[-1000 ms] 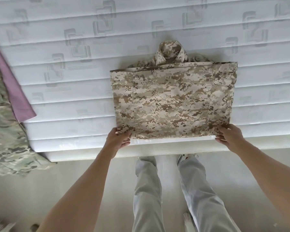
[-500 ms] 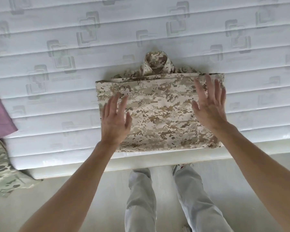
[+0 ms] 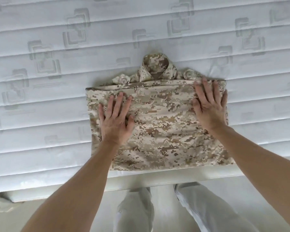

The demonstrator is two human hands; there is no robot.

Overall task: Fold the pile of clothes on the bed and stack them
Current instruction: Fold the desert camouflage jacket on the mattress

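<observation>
Both hands flat, fingers straight, left hand (image 3: 115,122) and right hand (image 3: 208,108) pressing folded camo shirt (image 3: 159,131) at mattress (image 3: 40,97) edge. Risk: careless lifting springs the fold open.

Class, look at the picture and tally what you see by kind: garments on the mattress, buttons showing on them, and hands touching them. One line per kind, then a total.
Camouflage shirt, folded on the mattress: 1
Buttons showing near the collar, one and another: 2
Hands pressing flat on the shirt, left hand and right hand: 2
Total: 5
</observation>
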